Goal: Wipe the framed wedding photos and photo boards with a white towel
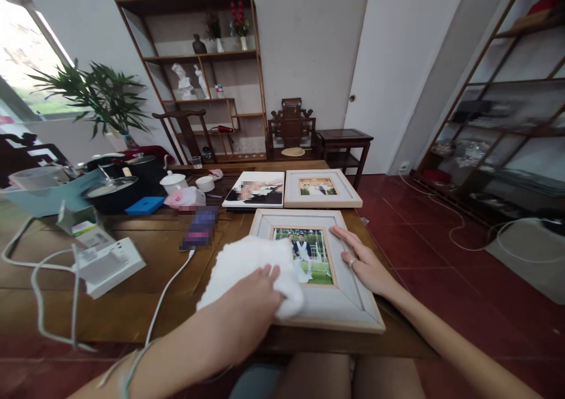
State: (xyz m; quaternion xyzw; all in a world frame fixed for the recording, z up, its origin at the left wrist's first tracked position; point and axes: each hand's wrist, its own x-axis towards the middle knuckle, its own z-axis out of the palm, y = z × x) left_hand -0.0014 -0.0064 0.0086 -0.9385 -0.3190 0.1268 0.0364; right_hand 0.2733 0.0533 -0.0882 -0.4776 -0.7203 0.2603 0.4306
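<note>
Our left hand (253, 302) has its grip curled firmly around the white cloth (247, 263), over the left part of the picture frame (326, 303). That frame lies flat on the surface (185, 322), near its right edge. Our right hand (369, 268) rests outstretched along the frame's right border, clasping nothing. With so loose a hold, pressing hard rightward could slide the frame off; pushing forward might knock the second frame (324, 188) just beyond.
</note>
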